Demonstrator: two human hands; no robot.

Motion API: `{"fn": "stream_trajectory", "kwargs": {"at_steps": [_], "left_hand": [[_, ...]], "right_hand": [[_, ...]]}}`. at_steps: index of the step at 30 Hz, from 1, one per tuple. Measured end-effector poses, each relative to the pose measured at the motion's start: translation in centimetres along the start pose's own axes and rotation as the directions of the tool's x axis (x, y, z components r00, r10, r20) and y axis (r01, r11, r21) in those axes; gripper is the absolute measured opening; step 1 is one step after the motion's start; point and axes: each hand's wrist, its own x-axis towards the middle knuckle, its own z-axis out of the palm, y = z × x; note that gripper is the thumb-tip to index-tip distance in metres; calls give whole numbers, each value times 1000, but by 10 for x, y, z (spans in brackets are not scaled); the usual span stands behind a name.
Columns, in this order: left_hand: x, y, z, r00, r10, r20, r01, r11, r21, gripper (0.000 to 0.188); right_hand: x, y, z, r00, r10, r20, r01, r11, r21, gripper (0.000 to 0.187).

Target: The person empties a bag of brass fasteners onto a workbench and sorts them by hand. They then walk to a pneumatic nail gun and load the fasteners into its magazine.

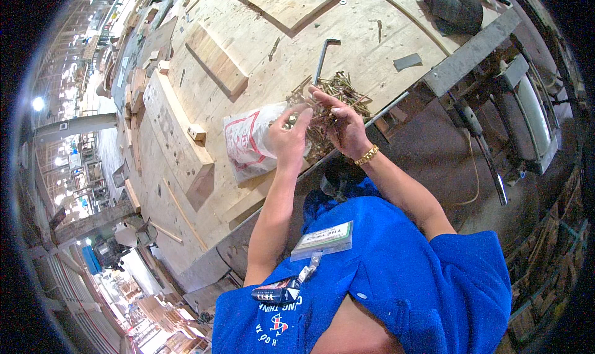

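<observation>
White bag [240,144]: mouth hidden from us
Left hand [289,134]: blurred, at bag's right end; grip unclear to us
Right hand [348,130]: right of bag, fingers partly hidden; we can't tell its grip
Screws [353,95]: heaped right of bag, partly covered

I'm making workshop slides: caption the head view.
Left hand and right hand at a pile of screws beside a white bag on a wooden workbench.

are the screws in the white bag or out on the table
Many are out: the screws lie heaped on the table beside the white bag. Cannot tell whether any are inside.
</observation>
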Motion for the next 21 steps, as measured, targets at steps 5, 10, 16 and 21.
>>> {"fn": "stream_trajectory", "kwargs": {"at_steps": [5, 10, 16, 21], "left_hand": [[8, 13, 5, 998, -40, -46, 53, 945, 323, 28], [17, 12, 6, 967, -252, -30, 244, 956, -159, 21], [21, 12, 11, 952, -305, -24, 279, 897, -343, 14], [32, 13, 14, 976, -188, -114, 147, 943, -299, 11]], "right_hand": [[-3, -3, 6, 997, 73, -16, -74, 997, -16, 59], [-3, -2, 9, 997, 79, -8, -79, 995, 53, 62], [-1, -4, 7, 994, 110, -20, -107, 990, 89, 62], [13, -5, -12, 998, 56, 41, -53, 996, -76, 60]]}}
